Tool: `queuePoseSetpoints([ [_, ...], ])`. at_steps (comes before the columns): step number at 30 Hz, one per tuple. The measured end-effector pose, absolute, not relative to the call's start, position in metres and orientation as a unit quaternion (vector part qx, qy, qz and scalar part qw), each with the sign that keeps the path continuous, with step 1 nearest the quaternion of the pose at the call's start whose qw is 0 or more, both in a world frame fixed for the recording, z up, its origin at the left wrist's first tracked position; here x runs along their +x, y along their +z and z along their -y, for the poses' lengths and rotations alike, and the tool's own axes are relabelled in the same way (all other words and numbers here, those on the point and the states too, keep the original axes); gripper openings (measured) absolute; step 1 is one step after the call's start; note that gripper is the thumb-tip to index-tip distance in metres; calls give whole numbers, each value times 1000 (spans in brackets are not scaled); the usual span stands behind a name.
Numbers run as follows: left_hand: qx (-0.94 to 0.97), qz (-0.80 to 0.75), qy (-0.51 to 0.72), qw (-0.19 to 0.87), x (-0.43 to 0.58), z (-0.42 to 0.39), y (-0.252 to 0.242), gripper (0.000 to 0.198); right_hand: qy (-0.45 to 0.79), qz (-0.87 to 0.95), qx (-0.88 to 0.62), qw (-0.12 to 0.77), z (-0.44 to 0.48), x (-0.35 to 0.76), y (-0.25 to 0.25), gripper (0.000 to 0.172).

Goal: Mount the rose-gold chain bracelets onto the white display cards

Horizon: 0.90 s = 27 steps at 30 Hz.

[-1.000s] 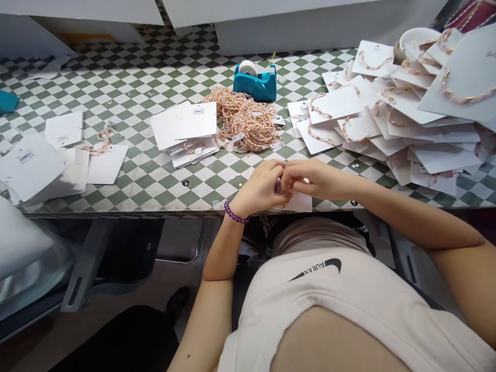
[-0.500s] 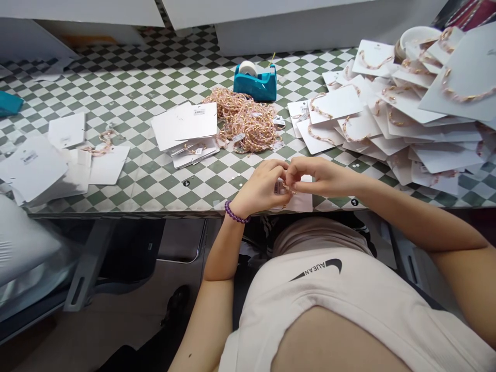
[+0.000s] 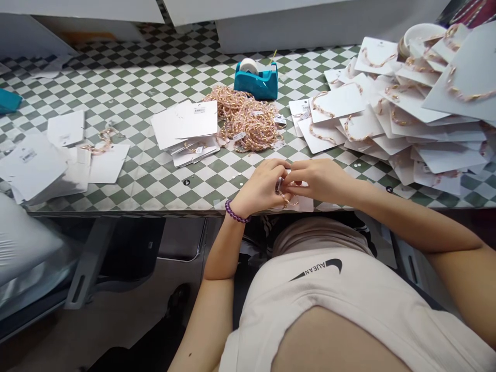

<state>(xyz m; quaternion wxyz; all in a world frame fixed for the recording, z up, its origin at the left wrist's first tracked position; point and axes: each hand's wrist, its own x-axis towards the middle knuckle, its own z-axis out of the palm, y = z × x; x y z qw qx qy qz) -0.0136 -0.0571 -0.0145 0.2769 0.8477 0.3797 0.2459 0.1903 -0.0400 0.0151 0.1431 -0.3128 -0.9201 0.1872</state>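
Observation:
Close to the table's front edge, my left hand (image 3: 263,185), with a purple bead bracelet (image 3: 237,213) on its wrist, is closed on a pink and gold beaded bracelet (image 3: 285,199). My right hand (image 3: 323,180) meets it fingertip to fingertip, thumb and fingers pinching at the same bracelet. Beneath both hands lies a white card (image 3: 307,203), mostly covered by them. Exactly which part of the bracelet each fingertip grips is hidden. Beyond the hands sits a heap of similar beaded strands (image 3: 251,124) with small white tags.
Behind the heap stands a teal tape dispenser (image 3: 256,82). White cards (image 3: 197,121) are stacked left of it, with more cards (image 3: 34,165) at the far left. A large pile of cards carrying bracelets (image 3: 422,119) covers the right side, near a white bowl (image 3: 422,33).
My right hand has turned, its fingers now stretched toward the left hand instead of curled. The left hand stays in place with the bracelet.

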Motion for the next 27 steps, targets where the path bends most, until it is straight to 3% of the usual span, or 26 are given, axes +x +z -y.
queuePoseSetpoints([
  [7, 850, -394, 221, 269, -13, 56, -14, 21, 125, 924, -360, 33, 42, 174, 22, 26],
  [12, 850, -389, 213, 284, -15, 55, -16, 44, 120, 909, -391, -78, 43, 156, 42, 24],
  [16, 843, -392, 213, 300, -15, 55, -14, 49, 120, 901, -397, -125, 44, 149, 54, 21],
  [19, 843, -394, 213, 297, -14, 56, -12, 42, 154, 898, -404, -78, 43, 153, 54, 13],
  [22, 844, -385, 230, 295, -13, 56, -11, 25, 220, 886, -406, 38, 41, 164, 49, 6],
  [27, 846, -381, 225, 296, -13, 56, -12, 21, 418, 806, -374, 190, 38, 180, 36, 6],
])
